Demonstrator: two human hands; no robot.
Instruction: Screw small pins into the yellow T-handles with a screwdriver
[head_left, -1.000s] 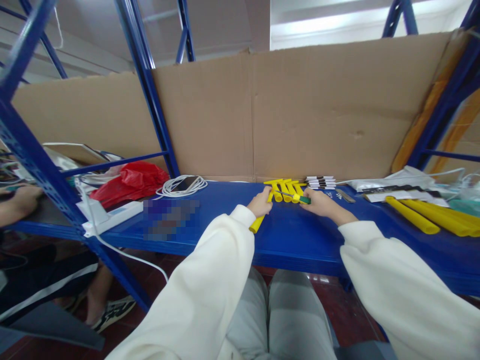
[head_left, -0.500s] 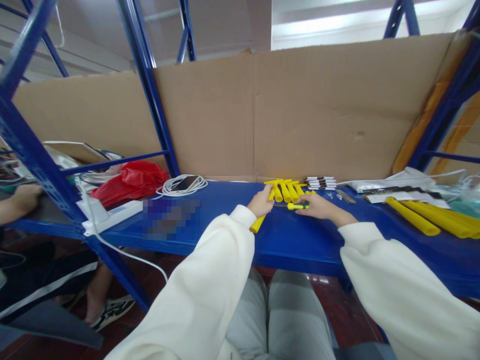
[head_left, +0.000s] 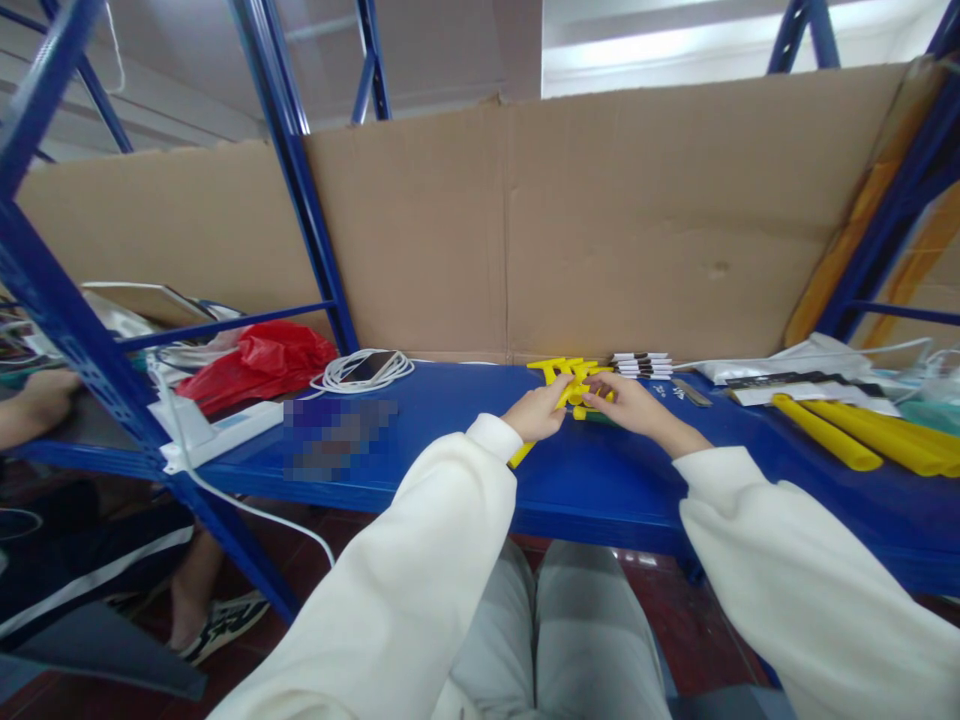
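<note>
My left hand is closed around a yellow tube-like handle, whose lower end sticks out below the palm. My right hand is just to its right, with thumb and fingertips drawn together at the upper part of a yellow piece; what they pinch is too small to make out. Beneath the right fingers lies a screwdriver with a yellow and green handle, partly hidden. Right behind the hands, several yellow T-shaped pieces lie in a row, partly covered by the fingers.
Black-and-white strips are stacked behind my right hand, near small metal parts. Larger yellow tubes lie at the right. To the left are a coiled white cable, a power strip and a red bag. Another person's hand shows far left.
My right hand has let go of the screwdriver, which now lies under it. My left hand has shifted right, and the two hands have come closer together.
</note>
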